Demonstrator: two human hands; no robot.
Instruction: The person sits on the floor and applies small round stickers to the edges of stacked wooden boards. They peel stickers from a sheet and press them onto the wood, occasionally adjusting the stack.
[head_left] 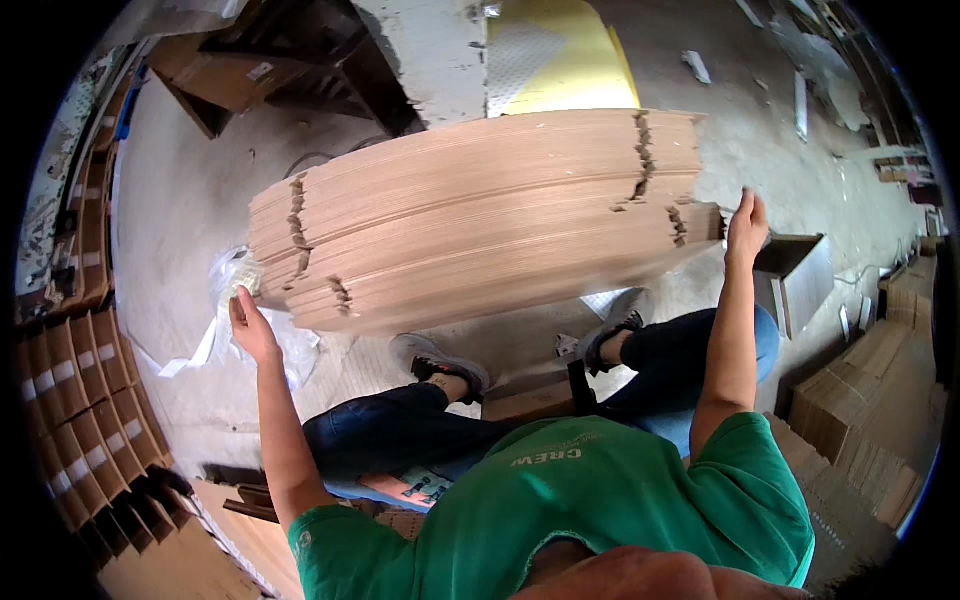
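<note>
A long stack of brown cardboard strips [470,215] stands on edge in front of me, with notches lined up near both ends. Its near edge is smeared, as if a strip there is in motion. My left hand [252,325] is beside the stack's near left corner, fingers stretched out and nothing visible in them. Off the right end, my right hand [748,228] is raised with its fingers extended, a little apart from the cardboard. Crumpled clear plastic [235,275] lies beside the stack's left end, just beyond my left hand.
My shoes [440,365] are on the floor below the stack. A grey open-topped box [795,285] stands right of my knee. Bundled cardboard [860,385] is piled at the right, and divided cardboard racks [85,400] stand at the left. A yellow sheet [570,60] lies beyond the stack.
</note>
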